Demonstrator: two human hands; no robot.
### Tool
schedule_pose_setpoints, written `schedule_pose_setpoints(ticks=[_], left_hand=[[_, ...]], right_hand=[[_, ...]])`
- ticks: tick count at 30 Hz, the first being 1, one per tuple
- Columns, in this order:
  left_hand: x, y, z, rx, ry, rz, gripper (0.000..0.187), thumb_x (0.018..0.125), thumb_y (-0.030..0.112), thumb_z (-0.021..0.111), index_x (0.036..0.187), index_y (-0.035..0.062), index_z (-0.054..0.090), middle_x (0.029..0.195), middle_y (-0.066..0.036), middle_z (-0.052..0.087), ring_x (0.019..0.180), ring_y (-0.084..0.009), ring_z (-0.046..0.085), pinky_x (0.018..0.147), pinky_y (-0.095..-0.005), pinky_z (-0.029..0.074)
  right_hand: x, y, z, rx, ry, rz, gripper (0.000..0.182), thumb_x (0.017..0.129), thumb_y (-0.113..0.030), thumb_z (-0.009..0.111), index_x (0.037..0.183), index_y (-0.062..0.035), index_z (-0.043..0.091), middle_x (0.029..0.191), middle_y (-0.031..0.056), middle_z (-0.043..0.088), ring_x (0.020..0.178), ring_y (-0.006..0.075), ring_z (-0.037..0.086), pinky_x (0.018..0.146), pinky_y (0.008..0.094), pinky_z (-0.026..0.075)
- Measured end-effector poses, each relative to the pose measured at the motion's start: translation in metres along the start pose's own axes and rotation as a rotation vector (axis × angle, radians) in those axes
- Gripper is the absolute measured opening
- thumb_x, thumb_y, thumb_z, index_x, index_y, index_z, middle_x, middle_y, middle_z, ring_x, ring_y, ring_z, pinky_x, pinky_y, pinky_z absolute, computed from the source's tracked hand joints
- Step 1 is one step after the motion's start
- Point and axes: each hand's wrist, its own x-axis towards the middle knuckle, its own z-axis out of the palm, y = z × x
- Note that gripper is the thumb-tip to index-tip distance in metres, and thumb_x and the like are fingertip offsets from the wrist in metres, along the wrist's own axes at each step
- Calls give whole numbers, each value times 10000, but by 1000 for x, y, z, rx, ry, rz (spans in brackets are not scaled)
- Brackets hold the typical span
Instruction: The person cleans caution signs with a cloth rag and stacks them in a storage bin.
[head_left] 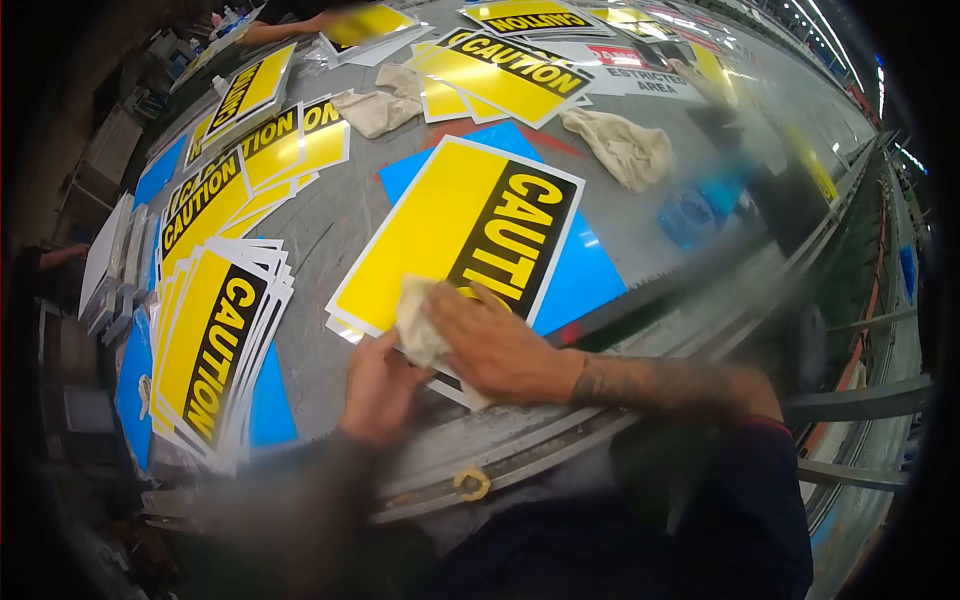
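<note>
A yellow and black CAUTION sign (400, 235) lies tilted in front of me, over a blue sheet (590, 275). Another sign's edge shows under its near side. My right hand (490, 345) presses a white cloth (421, 325) onto the sign's near part, fingers closed over it and covering some lettering. At the near left edge, my left hand (378, 388) has its fingers curled against the sign's border, close to the cloth; its lower part is blurred.
Stacked CAUTION signs (195, 340) stand at left, with more signs (505, 65) at the back. Two loose cloths (622, 148) (378, 112) lie beyond my sign. A blurred blue object (690, 215) is at right. Another person's hand (305, 27) reaches in at the far left. A rail (560, 440) runs along the near edge.
</note>
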Motion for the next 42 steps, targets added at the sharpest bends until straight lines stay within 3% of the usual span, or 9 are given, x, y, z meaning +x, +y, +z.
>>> schedule_pose_setpoints(ticks=[6,13,17,19,26,29,34,37,42], left_hand=[[1,-2,1,94,-36,76,414,1103,141,569,1488,21,474,1447,-122,604,1268,-285,662,997,-531,615],[-9,3,17,179,15,66,369,1095,123,583,1433,6,491,1437,-153,598,1305,-325,645,1005,-564,610],[-11,-5,20,94,-2,34,501,1050,48,609,1518,22,430,1457,-159,589,1313,-337,641,1028,-579,597],[-16,-7,24,167,-66,62,561,1011,-11,631,1531,30,425,1473,-162,585,1294,-340,655,970,-535,646],[-15,-3,21,224,18,23,507,1014,-60,589,1491,-55,416,1431,-244,602,1254,-381,686,973,-551,646],[-10,-8,13,284,-39,71,524,1003,-75,586,1498,-38,419,1443,-228,593,1256,-389,682,986,-548,640],[-14,-11,17,324,-72,82,546,991,-77,592,1504,-30,411,1437,-224,588,1287,-388,658,1013,-566,624],[-11,-17,5,349,-69,152,542,999,-77,589,1505,-34,400,1443,-230,582,1284,-391,659,1015,-565,622],[-11,-12,10,255,-84,89,525,1006,-67,594,1494,-34,402,1447,-234,580,1277,-387,664,1012,-559,624]], right_hand=[[-14,13,-15,48,-129,-177,591,1102,-343,526,1618,-76,423,1707,117,387,1595,224,345,1301,613,178],[-2,157,-35,-421,207,384,443,1039,-218,555,1451,-62,602,1553,164,558,1465,320,508,1203,693,289],[3,79,-10,-616,-104,171,555,998,-331,620,1431,14,586,1498,277,520,1514,412,419,1124,751,367],[0,19,0,-71,47,95,629,1003,-344,616,1513,9,516,1612,279,439,1577,406,348,1189,721,317],[23,169,-14,-528,88,235,450,1025,-218,584,1425,-13,598,1646,212,423,1534,382,413,1194,718,284],[33,155,-30,-336,-75,431,379,994,-195,611,1313,2,669,1605,246,450,1501,405,449,1171,728,307],[-1,88,-12,-142,91,79,546,1059,-324,575,1503,-9,528,1612,167,497,1504,255,479,1214,740,212],[-4,172,-39,-430,74,364,518,1073,-293,547,1493,9,533,1605,219,491,1510,332,461,1163,750,284],[-30,96,-28,-311,60,225,529,1118,-321,453,1501,37,526,1580,245,514,1497,348,473,1229,681,246]])
